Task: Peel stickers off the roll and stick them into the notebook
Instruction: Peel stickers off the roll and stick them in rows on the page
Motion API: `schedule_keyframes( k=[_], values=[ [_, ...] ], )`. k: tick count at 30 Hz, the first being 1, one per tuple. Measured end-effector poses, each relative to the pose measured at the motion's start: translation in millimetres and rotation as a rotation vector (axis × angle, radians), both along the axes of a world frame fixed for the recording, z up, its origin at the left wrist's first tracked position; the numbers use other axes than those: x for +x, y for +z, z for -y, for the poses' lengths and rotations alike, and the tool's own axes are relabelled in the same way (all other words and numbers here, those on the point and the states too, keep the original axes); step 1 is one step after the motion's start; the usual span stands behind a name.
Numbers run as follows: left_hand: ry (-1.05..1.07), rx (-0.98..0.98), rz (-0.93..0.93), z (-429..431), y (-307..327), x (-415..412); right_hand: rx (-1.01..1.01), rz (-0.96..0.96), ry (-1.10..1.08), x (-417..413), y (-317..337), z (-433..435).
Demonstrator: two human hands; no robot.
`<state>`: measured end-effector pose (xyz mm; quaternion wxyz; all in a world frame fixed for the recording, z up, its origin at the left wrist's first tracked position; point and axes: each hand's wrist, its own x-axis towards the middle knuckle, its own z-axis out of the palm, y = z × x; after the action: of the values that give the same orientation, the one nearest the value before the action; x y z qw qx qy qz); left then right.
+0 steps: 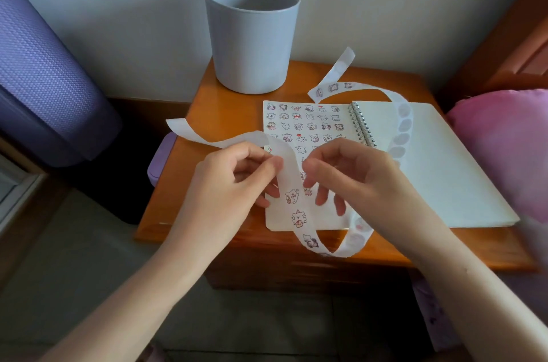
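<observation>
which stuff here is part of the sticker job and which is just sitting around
In the job: white paper sticker strip, pinched by the left hand and right hand; open spiral-bound notebook with white pages.
Lying about: tall pale grey plastic bin; pink cushion; small lilac box at the orange wooden table edge.

Soft, dimmish indoor light; weak shadows. Wide-angle bowing at edges. Pink cushion smeared at right edge.

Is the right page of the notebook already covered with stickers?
No, the right page is blank; the stickers sit in rows on the left page.
</observation>
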<state>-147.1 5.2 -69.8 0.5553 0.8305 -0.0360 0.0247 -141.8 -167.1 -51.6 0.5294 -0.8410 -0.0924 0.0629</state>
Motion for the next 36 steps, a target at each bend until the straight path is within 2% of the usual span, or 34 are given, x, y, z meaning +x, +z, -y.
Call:
schedule_keyframes(
  k=[4, 8, 15, 20, 28, 36],
  values=[
    [0.021, -0.01, 0.022, 0, 1, 1, 0.032, -0.084, 0.076, -3, 5, 2],
    [0.01, -0.046, 0.009, 1, 2, 1, 0.044, -0.073, 0.08, -4, 2, 2],
    [-0.06, -0.343, -0.285, 3, 10, 2, 0.126, -0.019, -0.028, -3, 7, 4],
    [-0.157, -0.317, -0.353, 5, 10, -1, 0.137, 0.023, -0.06, -4, 8, 4],
    [-0.161, -0.218, -0.187, 6, 8, -2, 0.055, 0.081, -0.062, -5, 5, 4],
    [-0.178, -0.195, -0.132, 7, 7, -2, 0.016, 0.117, -0.046, -4, 3, 5]
  ],
)
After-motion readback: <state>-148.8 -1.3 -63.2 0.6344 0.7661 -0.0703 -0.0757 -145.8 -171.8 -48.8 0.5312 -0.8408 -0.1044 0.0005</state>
